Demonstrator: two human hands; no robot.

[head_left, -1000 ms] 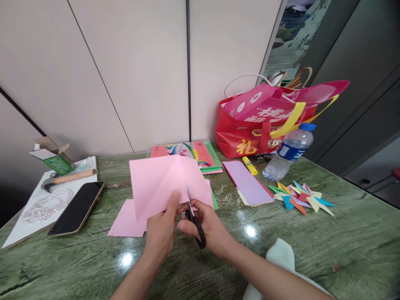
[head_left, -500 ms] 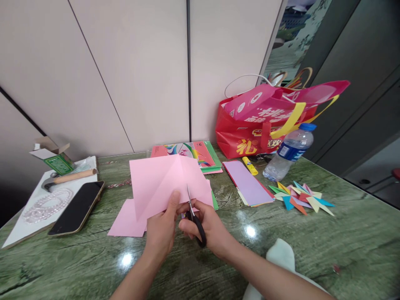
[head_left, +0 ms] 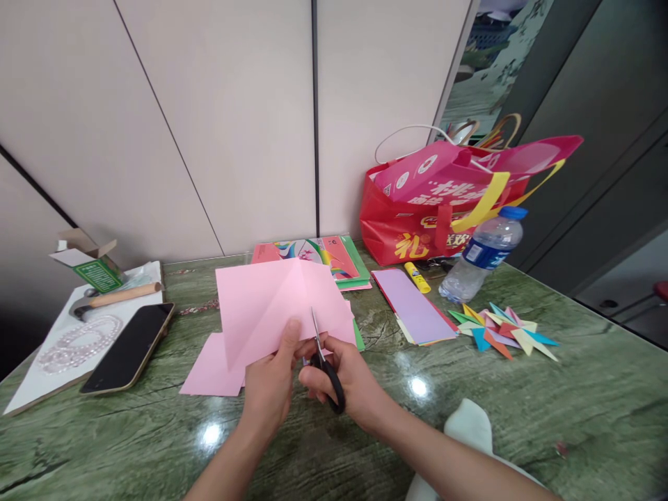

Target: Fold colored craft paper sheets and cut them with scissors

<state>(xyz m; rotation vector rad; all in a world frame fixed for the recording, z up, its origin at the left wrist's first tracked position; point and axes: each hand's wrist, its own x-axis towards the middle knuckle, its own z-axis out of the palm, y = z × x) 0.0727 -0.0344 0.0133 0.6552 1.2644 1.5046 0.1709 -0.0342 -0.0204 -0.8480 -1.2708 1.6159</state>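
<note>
1. Left hand point(head_left: 271, 383): grip pinches pink sheet point(head_left: 261, 306), centre of frame.
2. Right hand point(head_left: 347, 372): grip closed around black handles of scissors point(head_left: 331, 386); blades lie against sheet.
3. Bottle point(head_left: 483, 254): right of frame, on tabletop point(head_left: 589, 410).

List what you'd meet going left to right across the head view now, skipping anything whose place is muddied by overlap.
Black phone → left hand → black-handled scissors → yellow glue stick → blue-capped bottle.
</note>
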